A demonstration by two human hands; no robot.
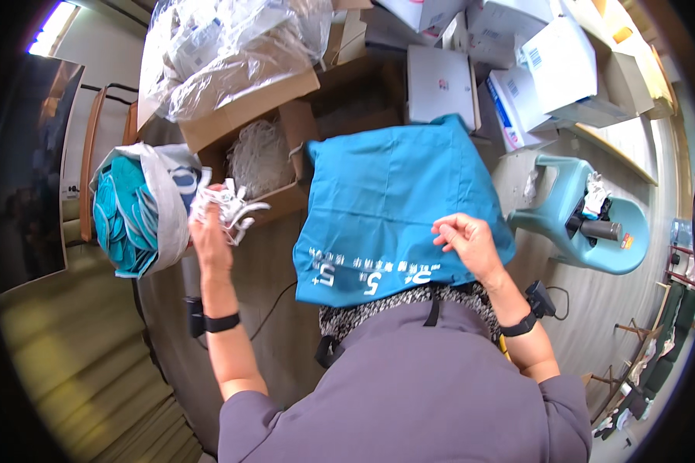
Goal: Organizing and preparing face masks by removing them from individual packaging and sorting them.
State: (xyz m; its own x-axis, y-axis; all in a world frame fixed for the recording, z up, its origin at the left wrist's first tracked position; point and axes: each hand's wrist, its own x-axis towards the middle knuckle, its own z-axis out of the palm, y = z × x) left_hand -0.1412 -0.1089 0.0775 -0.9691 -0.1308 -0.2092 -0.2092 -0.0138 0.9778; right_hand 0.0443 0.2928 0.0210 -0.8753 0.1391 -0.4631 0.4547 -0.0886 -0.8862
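My left hand (pixel 211 224), raised at the left, is closed round a bunch of short white straps (pixel 235 208) whose loose ends stick out to the right. Beside it stands a pale cloth bag (pixel 174 224) filled with teal and blue flat fabric pieces (pixel 123 208). Across my lap lies a blue cloth (pixel 386 201) with white printing along its near edge. Over the right part of this cloth hovers my right hand (pixel 469 243), its fingers half curled and thumb slightly apart, with nothing visible between them.
A cardboard box (pixel 292 143) holds tangled white cord (pixel 261 158); a clear plastic bag (pixel 235 54) bulges behind it. White boxes (pixel 440 85) are stacked at the back. On the right, a light blue plastic stool (pixel 552 189) lies tipped over with a dark cylinder (pixel 601 230) in it.
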